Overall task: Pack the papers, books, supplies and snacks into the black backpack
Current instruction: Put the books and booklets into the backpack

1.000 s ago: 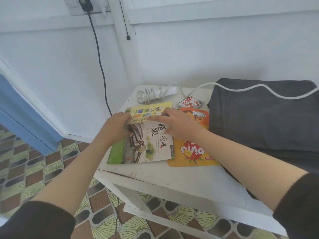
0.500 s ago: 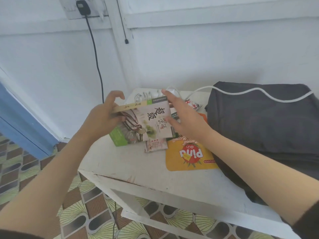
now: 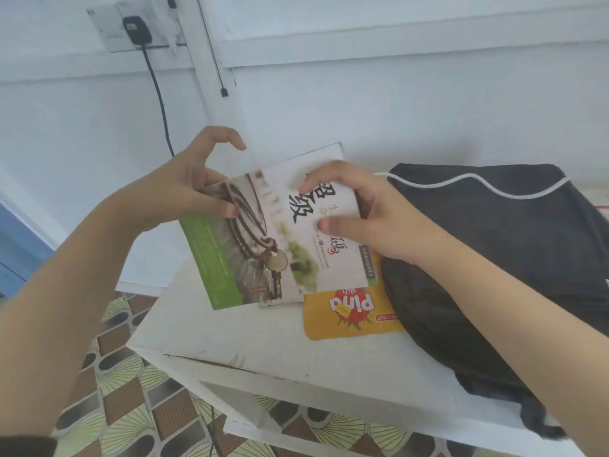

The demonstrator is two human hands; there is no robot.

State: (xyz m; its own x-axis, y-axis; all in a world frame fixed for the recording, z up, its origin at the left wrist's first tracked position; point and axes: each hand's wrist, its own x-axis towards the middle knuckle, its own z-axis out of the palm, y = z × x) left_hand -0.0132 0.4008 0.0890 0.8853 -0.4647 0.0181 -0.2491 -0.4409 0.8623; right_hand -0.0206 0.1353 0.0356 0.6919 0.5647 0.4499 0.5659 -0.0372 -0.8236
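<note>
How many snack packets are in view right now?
1. The orange snack packet lies on the white table beside the black backpack, its far end covered by the held book. More may be hidden behind that book.

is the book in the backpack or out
Out. The left hand and right hand hold the book over the white table, beside the black backpack.

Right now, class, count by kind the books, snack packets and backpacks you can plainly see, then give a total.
book: 1
snack packet: 1
backpack: 1
Total: 3

Anything behind the book is hidden.
</note>
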